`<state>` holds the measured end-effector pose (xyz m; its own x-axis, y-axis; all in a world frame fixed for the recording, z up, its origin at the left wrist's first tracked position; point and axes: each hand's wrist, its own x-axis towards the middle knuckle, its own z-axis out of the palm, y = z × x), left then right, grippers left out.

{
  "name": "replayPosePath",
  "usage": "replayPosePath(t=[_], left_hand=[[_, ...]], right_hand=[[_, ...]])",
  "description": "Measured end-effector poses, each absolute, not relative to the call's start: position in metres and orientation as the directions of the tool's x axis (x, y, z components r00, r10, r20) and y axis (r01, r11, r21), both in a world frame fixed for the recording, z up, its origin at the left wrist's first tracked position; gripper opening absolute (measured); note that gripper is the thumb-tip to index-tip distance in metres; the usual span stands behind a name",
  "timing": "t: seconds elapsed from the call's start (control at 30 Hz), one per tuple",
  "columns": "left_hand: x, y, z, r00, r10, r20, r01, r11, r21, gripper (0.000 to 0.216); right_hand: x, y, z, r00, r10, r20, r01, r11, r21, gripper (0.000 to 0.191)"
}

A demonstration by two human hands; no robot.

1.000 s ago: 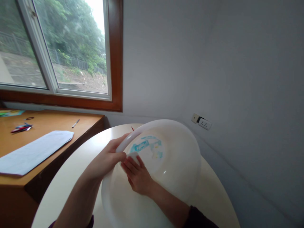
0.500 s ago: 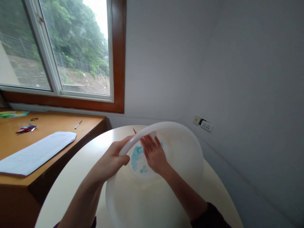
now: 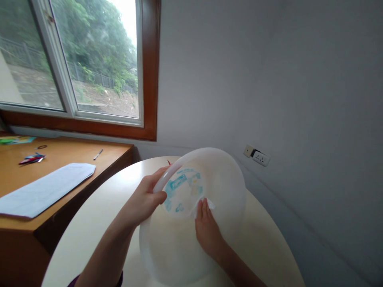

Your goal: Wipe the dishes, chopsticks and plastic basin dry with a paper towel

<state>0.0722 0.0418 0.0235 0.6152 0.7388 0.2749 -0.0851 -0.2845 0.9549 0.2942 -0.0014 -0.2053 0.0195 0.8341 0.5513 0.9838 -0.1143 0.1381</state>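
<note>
A white plastic basin (image 3: 229, 179) is tilted on the round table, its inside facing me. My left hand (image 3: 146, 201) is closed around its left rim, thumb on the inner side. My right hand (image 3: 208, 230) is inside the basin, fingers together, pressing a white tissue (image 3: 211, 205) against the inner wall near the bottom; much of the tissue is hidden under the fingers. Turquoise print (image 3: 178, 182) shows on the basin's bottom. Just past the rim, a thin red tip (image 3: 169, 162) sticks up; what it belongs to is hidden.
The round white table (image 3: 89, 235) carries the basin. To the left, a wooden desk (image 3: 68, 149) holds folded white paper (image 3: 50, 189), a pen (image 3: 98, 154) and a small pile of coloured items (image 3: 32, 158). A window and a wall with a socket (image 3: 261, 158) stand behind.
My right hand has moved down and toward me inside the basin, uncovering more print and showing the tissue. The basin has tipped and shifted slightly; my left hand keeps its hold.
</note>
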Motion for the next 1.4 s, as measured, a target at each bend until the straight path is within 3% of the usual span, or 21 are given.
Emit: replayPosePath(t=[0.2, 0.33, 0.43, 0.63, 0.77, 1.03, 1.2, 1.4], left_hand=[[0.072, 0.043, 0.021, 0.596, 0.750, 0.286, -0.094, -0.289, 0.953, 0.073], [0.071, 0.045, 0.022, 0.586, 0.763, 0.272, -0.075, -0.284, 0.956, 0.074], [0.070, 0.045, 0.022, 0.587, 0.764, 0.267, -0.071, -0.280, 0.957, 0.074], [0.068, 0.047, 0.021, 0.620, 0.742, 0.257, -0.093, -0.256, 0.962, 0.075], [0.068, 0.047, 0.022, 0.631, 0.731, 0.259, -0.113, -0.244, 0.963, 0.074], [0.071, 0.047, 0.021, 0.616, 0.740, 0.269, -0.123, -0.247, 0.961, 0.074], [0.070, 0.049, 0.018, 0.613, 0.738, 0.282, -0.125, -0.262, 0.957, 0.075], [0.072, 0.046, 0.018, 0.617, 0.728, 0.299, -0.129, -0.281, 0.951, 0.071]], right_hand=[[0.255, -0.014, -0.207, -0.088, 0.953, 0.291, 0.995, 0.096, -0.016, 0.056], [0.252, -0.017, -0.208, -0.095, 0.948, 0.303, 0.986, 0.132, -0.104, 0.055], [0.267, -0.010, -0.206, -0.022, 0.938, 0.345, 0.989, 0.071, -0.129, 0.061], [0.309, 0.025, -0.176, 0.061, 0.813, 0.579, 0.997, -0.017, -0.081, 0.077], [0.302, 0.033, -0.167, 0.070, 0.763, 0.643, 0.997, -0.042, -0.059, 0.083], [0.237, 0.001, -0.180, -0.113, 0.843, 0.526, 0.980, 0.182, -0.083, 0.083], [0.230, -0.002, -0.149, -0.188, 0.907, 0.376, 0.947, 0.269, -0.175, 0.067], [0.220, 0.021, -0.113, -0.320, 0.830, 0.457, 0.927, 0.375, -0.032, 0.058]])
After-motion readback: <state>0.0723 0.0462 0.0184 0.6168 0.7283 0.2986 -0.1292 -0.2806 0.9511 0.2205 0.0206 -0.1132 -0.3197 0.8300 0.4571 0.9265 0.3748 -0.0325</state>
